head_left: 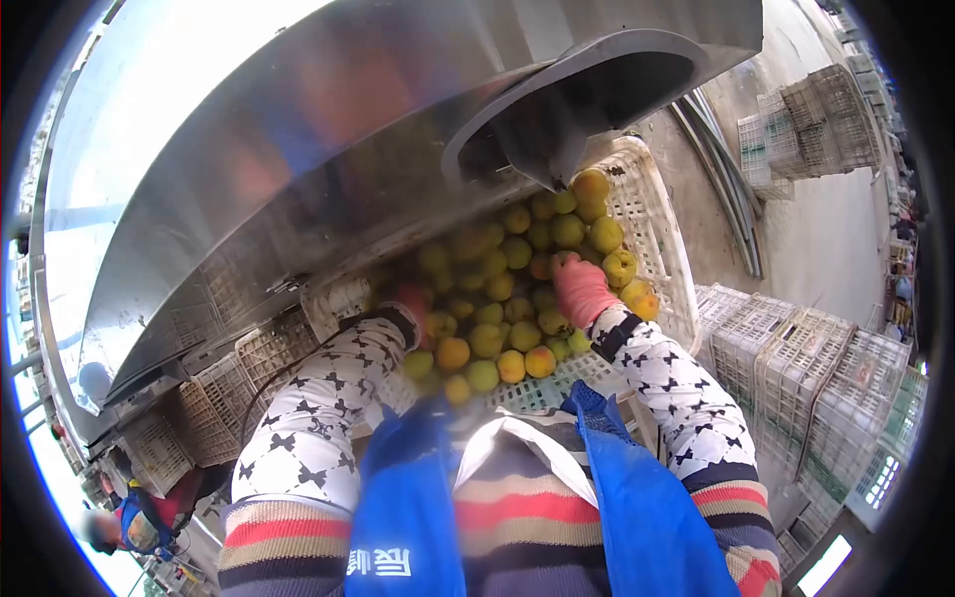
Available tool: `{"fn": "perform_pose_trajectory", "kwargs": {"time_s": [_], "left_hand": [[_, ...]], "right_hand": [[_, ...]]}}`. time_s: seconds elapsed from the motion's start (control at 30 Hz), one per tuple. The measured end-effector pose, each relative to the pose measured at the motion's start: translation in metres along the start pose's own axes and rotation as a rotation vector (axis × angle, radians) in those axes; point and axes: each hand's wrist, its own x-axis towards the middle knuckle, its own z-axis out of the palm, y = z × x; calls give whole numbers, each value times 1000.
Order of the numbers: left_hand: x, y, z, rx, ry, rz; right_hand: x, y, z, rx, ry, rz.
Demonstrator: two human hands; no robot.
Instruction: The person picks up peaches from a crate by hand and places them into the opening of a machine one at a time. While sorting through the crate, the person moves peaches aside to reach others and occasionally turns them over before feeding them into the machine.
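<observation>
Round yellow-green fruit [485,340], some with an orange blush, fill a white slatted plastic crate [668,224] in front of me. My right hand [580,289], in a pink glove, reaches down among the fruit on the right side of the crate. Its fingers look curled inward; whatever they may hold is hidden. Over the left part of the fruit is my left hand [410,303], also gloved in pink, blurred and partly dark, so its fingers do not show clearly. Patterned white sleeves cover both forearms.
A large shiny metal machine [328,169] overhangs the crate's far side, with a dark chute opening [597,95] above the fruit. Stacked white crates [786,368] stand at right, others [214,398] at left. Metal pipes [721,179] lie on the floor. Another person [149,517] is at lower left.
</observation>
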Motion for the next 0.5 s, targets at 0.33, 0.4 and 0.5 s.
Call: {"fn": "perform_pose_trajectory", "kwargs": {"time_s": [0.33, 0.4, 0.5], "left_hand": [[-38, -1, -23, 64, 128, 127], [-32, -1, -14, -27, 19, 84], [-30, -9, -16, -122, 51, 33]], "right_hand": [[-16, 38, -53, 1474, -298, 6], [-50, 38, -73, 1863, -279, -127], [-80, 32, -95, 2073, -94, -267]]}}
